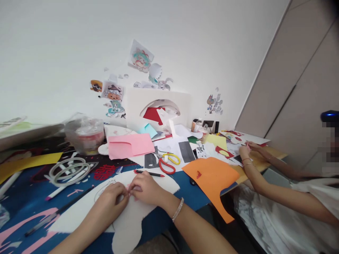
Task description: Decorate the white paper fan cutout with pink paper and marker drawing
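My left hand [112, 199] and my right hand [145, 187] meet at the centre front, fingertips pinched together on a small pink piece [129, 190]. Most of that piece is hidden by the fingers. Under my hands lies a large white paper [76, 208] with a pencil drawing partly covered by my left hand. A pale rounded cutout [128, 225] reaches over the table's front edge below them. A red and black pen [149, 173] rests on the paper just beyond my right hand. Red and yellow scissors [167, 165] lie farther back.
An orange sheet [212, 176] overhangs the front edge on the right. Pink paper [131, 144], a bagged tub [88, 135] and a coiled cable [69, 171] sit behind and left. At the right, a person's hands [245, 152] work over papers.
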The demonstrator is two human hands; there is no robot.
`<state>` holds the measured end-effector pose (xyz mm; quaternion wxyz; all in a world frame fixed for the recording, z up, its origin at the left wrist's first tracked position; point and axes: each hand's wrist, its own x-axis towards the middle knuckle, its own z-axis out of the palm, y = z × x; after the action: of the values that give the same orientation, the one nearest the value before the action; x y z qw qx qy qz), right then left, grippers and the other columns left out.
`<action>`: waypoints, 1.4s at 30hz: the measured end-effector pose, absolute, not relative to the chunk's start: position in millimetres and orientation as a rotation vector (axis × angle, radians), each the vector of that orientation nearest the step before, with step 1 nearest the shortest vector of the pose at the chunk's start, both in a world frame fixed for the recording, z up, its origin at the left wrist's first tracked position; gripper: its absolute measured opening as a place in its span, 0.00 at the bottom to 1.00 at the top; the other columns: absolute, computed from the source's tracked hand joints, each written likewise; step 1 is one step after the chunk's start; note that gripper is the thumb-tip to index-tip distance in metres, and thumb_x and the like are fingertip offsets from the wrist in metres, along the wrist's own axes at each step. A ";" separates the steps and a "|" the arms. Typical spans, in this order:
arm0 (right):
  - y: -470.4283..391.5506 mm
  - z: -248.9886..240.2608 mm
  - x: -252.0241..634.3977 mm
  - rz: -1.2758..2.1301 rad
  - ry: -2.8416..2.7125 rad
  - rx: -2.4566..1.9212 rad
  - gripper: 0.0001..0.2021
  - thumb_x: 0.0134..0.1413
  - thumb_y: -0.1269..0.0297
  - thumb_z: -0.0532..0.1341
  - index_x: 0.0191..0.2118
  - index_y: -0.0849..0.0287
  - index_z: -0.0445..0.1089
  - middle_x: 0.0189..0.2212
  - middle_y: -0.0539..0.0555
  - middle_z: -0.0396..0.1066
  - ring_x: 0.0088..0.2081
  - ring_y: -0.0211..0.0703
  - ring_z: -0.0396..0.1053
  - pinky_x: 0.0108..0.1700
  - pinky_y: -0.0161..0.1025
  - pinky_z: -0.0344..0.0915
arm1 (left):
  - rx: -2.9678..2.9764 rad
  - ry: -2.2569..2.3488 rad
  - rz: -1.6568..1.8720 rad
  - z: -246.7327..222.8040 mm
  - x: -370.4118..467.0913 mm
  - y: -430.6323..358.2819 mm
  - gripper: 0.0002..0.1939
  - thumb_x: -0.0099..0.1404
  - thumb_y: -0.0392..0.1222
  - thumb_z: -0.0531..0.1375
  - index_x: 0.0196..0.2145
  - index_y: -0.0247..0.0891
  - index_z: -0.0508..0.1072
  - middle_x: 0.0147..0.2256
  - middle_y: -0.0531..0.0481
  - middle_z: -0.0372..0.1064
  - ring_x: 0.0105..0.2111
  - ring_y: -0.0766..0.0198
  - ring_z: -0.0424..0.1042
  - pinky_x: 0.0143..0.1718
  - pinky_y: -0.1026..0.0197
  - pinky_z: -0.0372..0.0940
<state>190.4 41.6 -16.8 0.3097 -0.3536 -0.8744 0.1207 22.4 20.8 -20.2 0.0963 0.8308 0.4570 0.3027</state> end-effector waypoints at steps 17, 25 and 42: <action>29.7 -5.6 195.5 0.506 -2.247 -0.920 0.07 0.45 0.76 0.64 0.27 0.57 0.70 0.29 0.48 0.68 0.40 0.40 0.62 0.47 0.38 0.55 | 2.402 1.413 0.890 -11.2 28.3 10.7 0.10 0.56 0.41 0.50 0.21 0.39 0.66 0.26 0.47 0.67 0.31 0.58 0.65 0.36 0.55 0.60; 29.6 -6.7 196.1 0.537 -2.232 -0.902 0.06 0.46 0.75 0.64 0.27 0.57 0.70 0.30 0.48 0.68 0.40 0.40 0.61 0.47 0.39 0.54 | 2.401 1.441 0.889 -12.3 28.5 10.0 0.09 0.56 0.40 0.51 0.21 0.39 0.66 0.26 0.48 0.67 0.31 0.58 0.65 0.35 0.56 0.60; 26.8 -4.1 195.1 0.529 -2.229 -0.907 0.07 0.44 0.77 0.65 0.27 0.58 0.69 0.29 0.48 0.67 0.39 0.39 0.62 0.46 0.37 0.56 | 2.391 1.413 0.887 -13.9 27.8 11.6 0.09 0.56 0.37 0.51 0.21 0.38 0.67 0.27 0.47 0.67 0.32 0.57 0.65 0.37 0.56 0.59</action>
<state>195.1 26.8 -4.1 0.3324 -0.3472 -0.8532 0.2027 27.8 11.6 -13.9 0.1128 0.8149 0.4815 0.3021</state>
